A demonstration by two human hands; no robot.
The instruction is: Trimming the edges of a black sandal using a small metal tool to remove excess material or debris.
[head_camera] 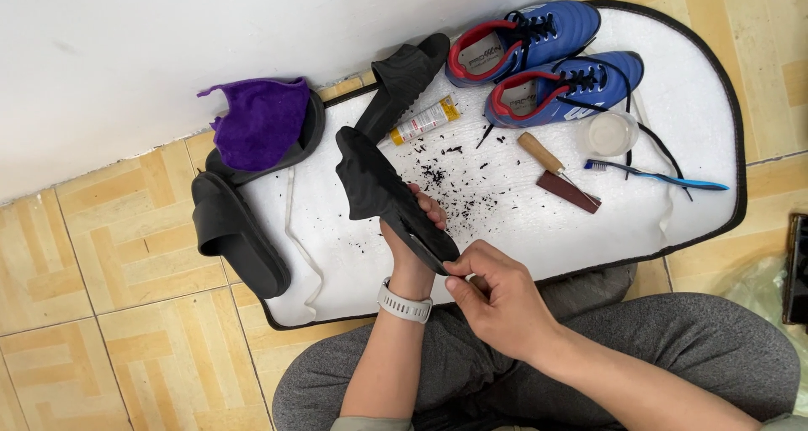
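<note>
My left hand (414,229) grips a black slide sandal (370,178) held up on edge over a white mat (690,77). My right hand (497,292) pinches at the sandal's lower end, fingers closed on its edge; whether a small tool sits between them I cannot tell. Black crumbs (450,183) lie scattered on the mat under the sandal. A white watch is on my left wrist.
Another black slide (404,77) and a yellow-white tube (425,119) lie at the mat's far side. Two blue sports shoes (547,61), a wooden-handled awl (551,162), a small clear cup (610,132) and a blue toothbrush (656,176) lie to the right. Two more black slides (236,229) and a purple cloth (261,119) are left.
</note>
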